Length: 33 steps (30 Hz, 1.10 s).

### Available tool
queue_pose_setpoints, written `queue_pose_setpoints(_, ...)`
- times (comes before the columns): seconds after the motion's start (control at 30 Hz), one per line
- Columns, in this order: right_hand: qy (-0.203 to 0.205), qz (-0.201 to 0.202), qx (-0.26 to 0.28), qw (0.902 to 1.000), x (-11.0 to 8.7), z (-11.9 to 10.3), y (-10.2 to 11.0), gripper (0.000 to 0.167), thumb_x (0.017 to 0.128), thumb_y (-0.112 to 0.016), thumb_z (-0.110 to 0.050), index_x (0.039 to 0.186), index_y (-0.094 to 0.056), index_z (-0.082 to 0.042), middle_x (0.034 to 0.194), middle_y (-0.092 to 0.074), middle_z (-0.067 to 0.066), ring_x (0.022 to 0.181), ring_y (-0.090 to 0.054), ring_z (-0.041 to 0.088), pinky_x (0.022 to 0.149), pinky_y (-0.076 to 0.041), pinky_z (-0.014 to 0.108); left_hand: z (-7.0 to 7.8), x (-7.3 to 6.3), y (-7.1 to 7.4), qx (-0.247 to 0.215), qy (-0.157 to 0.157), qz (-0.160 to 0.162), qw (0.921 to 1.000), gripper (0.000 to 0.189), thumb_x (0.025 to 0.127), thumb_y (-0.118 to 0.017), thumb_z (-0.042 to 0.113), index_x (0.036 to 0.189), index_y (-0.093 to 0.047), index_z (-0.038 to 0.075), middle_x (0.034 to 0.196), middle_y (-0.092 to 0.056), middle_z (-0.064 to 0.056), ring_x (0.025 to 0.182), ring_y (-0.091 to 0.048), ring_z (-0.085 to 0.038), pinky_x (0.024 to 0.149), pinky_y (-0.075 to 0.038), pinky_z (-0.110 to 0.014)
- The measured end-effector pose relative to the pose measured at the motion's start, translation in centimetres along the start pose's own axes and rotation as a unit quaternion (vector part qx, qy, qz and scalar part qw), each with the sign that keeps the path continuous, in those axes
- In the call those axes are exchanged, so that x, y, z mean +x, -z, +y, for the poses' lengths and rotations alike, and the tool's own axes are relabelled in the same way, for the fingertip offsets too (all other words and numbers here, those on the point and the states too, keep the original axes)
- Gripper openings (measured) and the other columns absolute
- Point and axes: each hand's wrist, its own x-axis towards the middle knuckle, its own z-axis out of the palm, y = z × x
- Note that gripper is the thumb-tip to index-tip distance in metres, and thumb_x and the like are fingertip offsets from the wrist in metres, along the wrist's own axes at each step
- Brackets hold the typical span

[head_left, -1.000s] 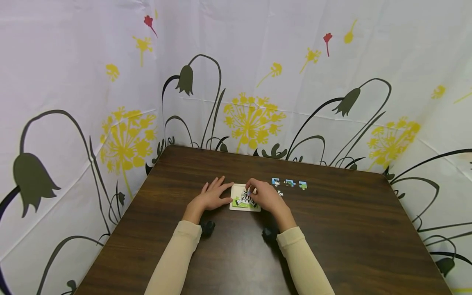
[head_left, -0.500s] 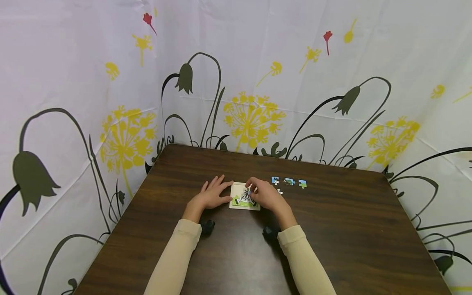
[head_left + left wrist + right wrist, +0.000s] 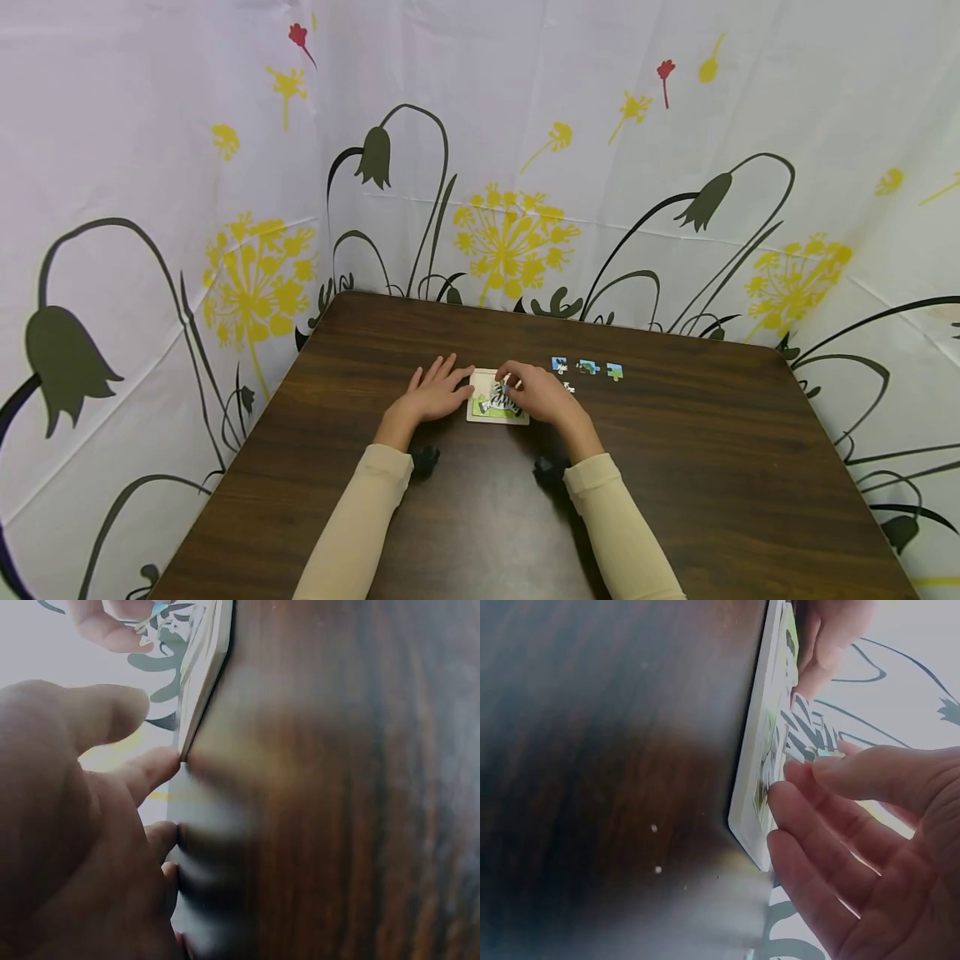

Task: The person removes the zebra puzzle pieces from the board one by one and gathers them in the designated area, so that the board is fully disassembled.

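Note:
A small square puzzle tray with a pale frame lies on the table, zebra and green grass pieces fitted along its near side. My right hand is over the tray's right side. Its thumb and fingertips pinch a zebra-striped puzzle piece that stands tilted up from the board in the right wrist view. My left hand lies spread at the tray's left side. In the left wrist view its index fingertip meets the tray's corner, and its other fingertips touch the tabletop.
Loose puzzle pieces lie to the right of the tray: one with blue and zebra stripes, two with blue and green and a white one partly behind my right hand. The dark wooden table ends at a flower-print curtain.
My right fingers shift slightly over the zebra part of the tray, still with the striped piece. The left hand stays almost the same, its thumb a little higher along the tray's edge.

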Motion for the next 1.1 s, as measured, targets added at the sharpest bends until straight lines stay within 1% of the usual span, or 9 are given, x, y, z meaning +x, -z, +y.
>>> queue_pose_setpoints(0.13,-0.005,0.003,-0.006,1.0,-0.1,-0.2,0.0,0.022,0.108,-0.065,-0.016,0.129,-0.071,-0.023,0.116,-0.076,0.005,0.095,-0.072,0.022,0.084,-0.06,0.045,-0.1,0.1,-0.2,0.005,-0.001,0.005,1.0,0.072,0.11,-0.052,0.053,0.173,-0.028,0.027,0.184,0.001,-0.01,0.17,0.006,-0.036,0.133,0.009,-0.065)
queue_pose_setpoints(0.23,-0.005,0.005,-0.01,0.9999,-0.2,-0.1,0.1,0.022,0.108,-0.066,-0.017,0.128,-0.071,-0.024,0.116,-0.077,0.005,0.096,-0.072,0.022,0.085,-0.06,0.046,0.0,-0.1,-0.2,0.0,-0.009,0.011,0.9999,0.076,0.108,-0.057,0.053,0.173,-0.029,0.026,0.183,0.0,-0.012,0.17,0.005,-0.037,0.133,0.009,-0.066)
queue_pose_setpoints(0.33,-0.003,0.006,-0.008,1.0,-0.2,-0.1,0.2,0.021,0.107,-0.067,-0.017,0.127,-0.071,-0.024,0.115,-0.077,0.005,0.098,-0.073,0.023,0.086,-0.06,0.047,0.4,-0.4,0.1,-0.009,-0.012,0.015,0.9998,0.076,0.107,-0.059,0.055,0.172,-0.032,0.026,0.183,-0.002,-0.014,0.17,0.004,-0.039,0.132,0.009,-0.067)
queue_pose_setpoints(0.43,0.0,0.006,-0.001,1.0,-0.3,-0.1,0.4,0.02,0.107,-0.066,-0.017,0.126,-0.071,-0.024,0.114,-0.077,0.004,0.099,-0.072,0.022,0.085,-0.06,0.046,0.4,-0.4,0.1,-0.013,-0.013,0.017,0.9997,0.076,0.106,-0.06,0.055,0.171,-0.033,0.026,0.183,-0.003,-0.015,0.17,0.003,-0.04,0.132,0.009,-0.068)
queue_pose_setpoints(0.6,0.008,0.004,0.003,1.0,-0.5,0.0,0.3,0.018,0.107,-0.066,-0.016,0.123,-0.071,-0.023,0.113,-0.076,0.004,0.097,-0.072,0.021,0.085,-0.06,0.044,0.7,-0.2,-0.2,0.003,0.01,0.009,0.9999,0.078,0.106,-0.059,0.053,0.173,-0.028,0.026,0.184,0.001,-0.011,0.17,0.007,-0.036,0.132,0.011,-0.067)
queue_pose_setpoints(0.77,0.014,-0.005,0.005,0.9999,-0.6,0.0,0.1,0.017,0.107,-0.066,-0.014,0.122,-0.069,-0.021,0.113,-0.076,0.005,0.096,-0.072,0.02,0.083,-0.06,0.043,0.9,0.4,-0.8,0.012,0.032,-0.001,0.9994,0.089,0.102,-0.061,0.061,0.174,-0.025,0.025,0.183,0.005,-0.012,0.169,0.011,-0.037,0.131,0.013,-0.069)
queue_pose_setpoints(0.9,0.015,-0.002,0.008,0.9999,-0.5,0.0,0.4,0.016,0.107,-0.066,-0.014,0.121,-0.069,-0.021,0.113,-0.077,0.005,0.092,-0.071,0.019,0.081,-0.059,0.043,1.3,0.5,-1.0,0.017,0.044,0.0,0.9989,0.094,0.1,-0.065,0.063,0.174,-0.023,0.025,0.183,0.007,-0.012,0.169,0.013,-0.037,0.131,0.014,-0.068)
queue_pose_setpoints(1.0,0.018,0.004,0.021,0.9996,-0.5,0.1,0.7,0.017,0.106,-0.066,-0.013,0.121,-0.069,-0.021,0.113,-0.077,0.006,0.092,-0.07,0.02,0.082,-0.059,0.044,1.5,0.5,-1.0,0.017,0.051,0.004,0.9985,0.095,0.099,-0.067,0.063,0.174,-0.024,0.025,0.183,0.006,-0.011,0.169,0.012,-0.036,0.131,0.014,-0.068)
queue_pose_setpoints(1.1,0.021,0.004,0.045,0.9987,-0.6,0.4,0.8,0.018,0.107,-0.065,-0.013,0.123,-0.069,-0.02,0.113,-0.076,0.006,0.095,-0.07,0.019,0.084,-0.059,0.044,1.8,0.3,-0.8,0.016,0.055,0.003,0.9983,0.095,0.099,-0.067,0.064,0.174,-0.024,0.026,0.183,0.006,-0.011,0.169,0.012,-0.036,0.131,0.014,-0.068)
